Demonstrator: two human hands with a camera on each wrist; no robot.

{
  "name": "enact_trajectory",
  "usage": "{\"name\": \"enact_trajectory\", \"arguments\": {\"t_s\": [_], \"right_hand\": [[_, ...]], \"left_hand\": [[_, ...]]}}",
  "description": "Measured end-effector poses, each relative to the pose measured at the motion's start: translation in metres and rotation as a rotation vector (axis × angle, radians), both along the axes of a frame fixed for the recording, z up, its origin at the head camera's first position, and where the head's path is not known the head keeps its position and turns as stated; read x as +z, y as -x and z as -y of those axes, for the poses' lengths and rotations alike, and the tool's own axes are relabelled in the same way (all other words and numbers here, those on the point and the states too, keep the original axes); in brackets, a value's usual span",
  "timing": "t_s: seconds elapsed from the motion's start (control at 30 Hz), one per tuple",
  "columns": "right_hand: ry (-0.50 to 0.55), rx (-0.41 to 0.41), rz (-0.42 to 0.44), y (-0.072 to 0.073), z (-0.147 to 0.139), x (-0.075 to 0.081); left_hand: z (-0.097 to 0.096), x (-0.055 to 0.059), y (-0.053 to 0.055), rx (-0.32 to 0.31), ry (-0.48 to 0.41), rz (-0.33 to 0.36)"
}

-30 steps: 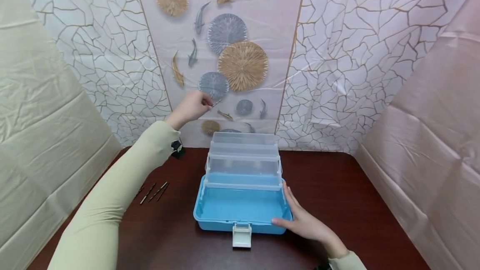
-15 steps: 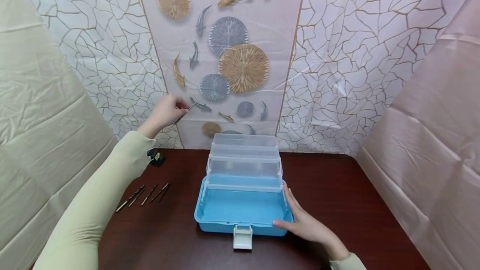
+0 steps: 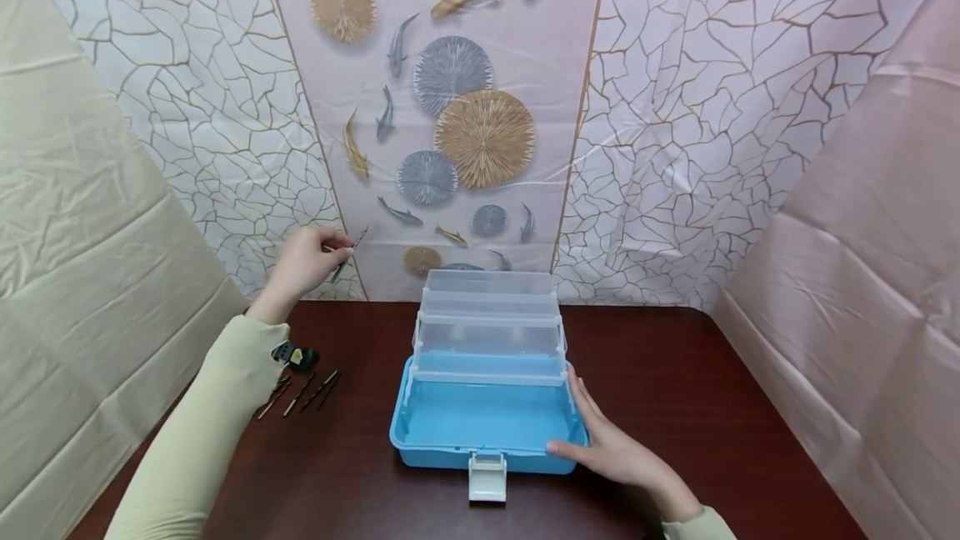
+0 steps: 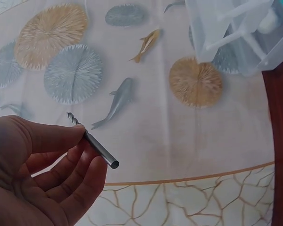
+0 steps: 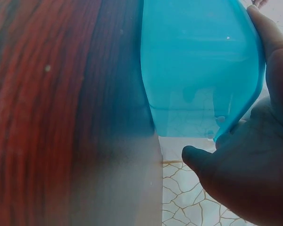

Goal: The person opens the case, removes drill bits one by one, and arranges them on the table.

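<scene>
Raised over the back left of the table, my left hand pinches a drill bit between thumb and fingers. In the left wrist view its smooth shank points toward lower right, and the fluted end sticks out past the thumb. A blue toolbox stands with its lid up and clear trays raised at the back; its bottom is bare. My right hand rests along the box's right side, fingers extended by the rim and thumb at the front edge. The right wrist view shows the blue side wall close up.
Several drill bits lie on the dark red table to the left of the box, partly hidden by my left sleeve. The white latch hangs open at the box's front. Patterned cloth hangs behind the table.
My left hand has moved left and down with the drill bit, away from above the toolbox. The right hand has stayed at the box's side.
</scene>
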State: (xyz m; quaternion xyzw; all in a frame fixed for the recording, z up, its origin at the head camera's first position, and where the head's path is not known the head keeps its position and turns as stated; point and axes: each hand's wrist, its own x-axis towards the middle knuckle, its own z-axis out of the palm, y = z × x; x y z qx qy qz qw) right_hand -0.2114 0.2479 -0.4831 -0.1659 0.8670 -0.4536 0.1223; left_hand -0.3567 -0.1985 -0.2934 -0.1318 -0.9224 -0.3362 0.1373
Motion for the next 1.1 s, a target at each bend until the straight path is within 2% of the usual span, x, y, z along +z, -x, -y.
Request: {"name": "enact_trajectory", "arguments": {"t_s": [0.33,0.7,0.93,1.1], "right_hand": [[0.003,0.001,0.002,0.0,0.001,0.0],[-0.003,-0.003,-0.018,-0.003,0.001,0.004],[-0.012,0.001,-0.035,-0.001,0.0,0.003],[-0.01,0.0,-0.022,-0.001,-0.001,0.001]], "left_hand": [[0.0,-0.036,-0.016,0.012,-0.037,-0.001],[-0.002,-0.092,-0.03,0.047,-0.054,0.093],[-0.002,-0.123,-0.038,0.033,-0.099,0.153],[-0.004,-0.143,-0.044,0.053,-0.104,0.192]]}}
